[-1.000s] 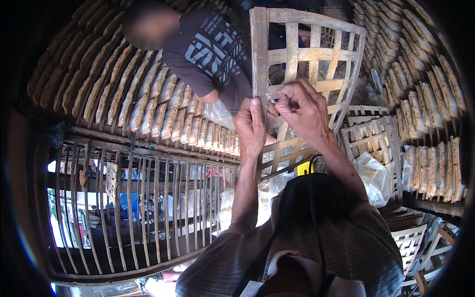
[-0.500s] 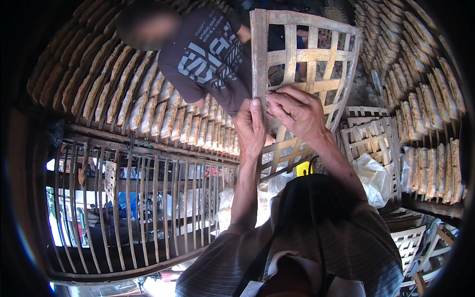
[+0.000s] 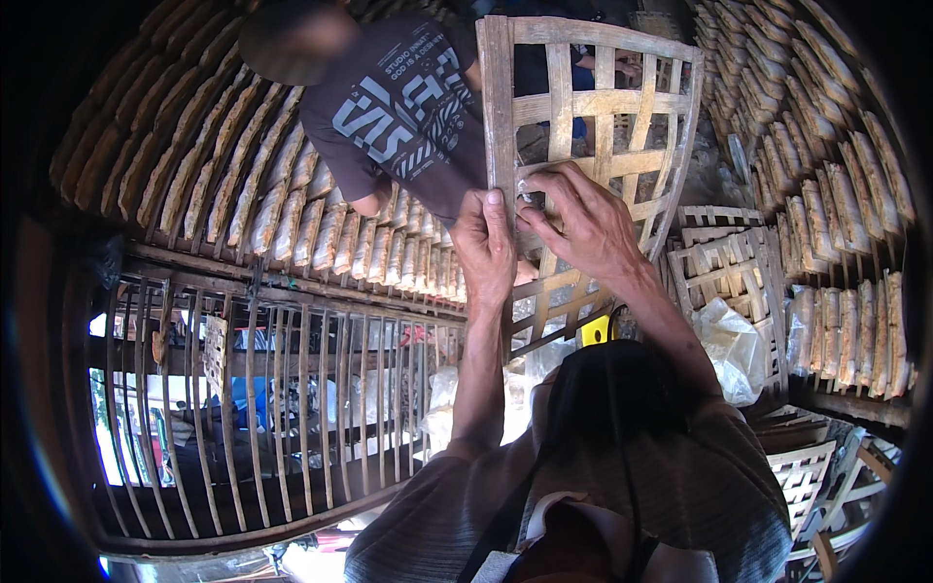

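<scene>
A woven bamboo tray (image 3: 498, 107) with a wooden frame stands upright in front of me, its open lattice facing right. My left hand (image 3: 483, 243) is closed on the left bar of that frame, thumb laid flat along the wood. Beside the same bar, my right hand (image 3: 588, 219) has its fingers curled and drawn together. A small pale bit shows at its fingertips, too small to make out. The fingertips are close to the bar; whether they touch it I cannot tell.
A person in a dark printed shirt (image 3: 398, 117) bends just behind the tray. Slatted racks with rows of pale-brown slabs (image 3: 292, 228) rise on both sides. An unfilled slatted rack (image 3: 282, 408) is at lower left. More woven trays (image 3: 724, 277) and clear plastic (image 3: 729, 355) lie to the right.
The tray's upper end has shifted slightly left. My right hand's fingertips have pulled a little off the bar, with thumb and forefinger more apart. The other person has leaned slightly.
</scene>
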Demonstrator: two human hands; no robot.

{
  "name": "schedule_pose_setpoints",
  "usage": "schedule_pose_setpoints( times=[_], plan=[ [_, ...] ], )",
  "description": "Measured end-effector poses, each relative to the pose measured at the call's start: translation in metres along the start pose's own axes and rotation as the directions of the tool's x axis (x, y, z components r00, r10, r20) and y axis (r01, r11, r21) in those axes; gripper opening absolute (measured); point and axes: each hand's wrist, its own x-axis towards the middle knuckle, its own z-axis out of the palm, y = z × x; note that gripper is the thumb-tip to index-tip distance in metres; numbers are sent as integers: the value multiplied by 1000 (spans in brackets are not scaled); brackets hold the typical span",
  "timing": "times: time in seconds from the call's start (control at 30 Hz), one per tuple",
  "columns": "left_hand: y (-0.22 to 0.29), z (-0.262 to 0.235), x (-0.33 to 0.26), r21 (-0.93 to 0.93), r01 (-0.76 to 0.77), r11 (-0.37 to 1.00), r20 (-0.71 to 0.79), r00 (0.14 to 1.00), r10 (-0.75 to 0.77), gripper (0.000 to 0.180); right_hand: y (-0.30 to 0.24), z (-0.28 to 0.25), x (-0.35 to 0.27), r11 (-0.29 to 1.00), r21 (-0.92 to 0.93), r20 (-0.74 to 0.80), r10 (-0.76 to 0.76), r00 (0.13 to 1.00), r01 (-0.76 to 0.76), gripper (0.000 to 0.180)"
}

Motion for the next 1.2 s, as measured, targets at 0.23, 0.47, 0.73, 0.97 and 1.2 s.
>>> schedule_pose_setpoints(
  times=[0.23, 0.47, 0.73, 0.97, 1.2],
  plan=[
    [3, 4, 0, -103, 27, 994, 13, 1000, -26, 25, 15, 12, -10, 958, -159, -96, -257, 962, 240, 28],
    [-3, 0, -1, -165, 29, 986, -31, 999, -35, 27, 11, -8, -13, 999, 41, 336, -21, 942, 8, 16],
    [3, -3, 4, -96, 17, 995, -51, 998, -22, 29, -3, 14, -5, 971, 232, 28, 55, 998, -60, 12],
    [-6, -10, 2, -10, 49, 999, -54, 997, -49, 28, -4, 13, -7, 974, 224, 89, 1, 996, -21, 16],
    [6, -3, 1, -13, -39, 999, -62, 997, 38, 28, -10, 12, -4, 798, 404, 291, 352, 889, -448, 17]
  ],
)
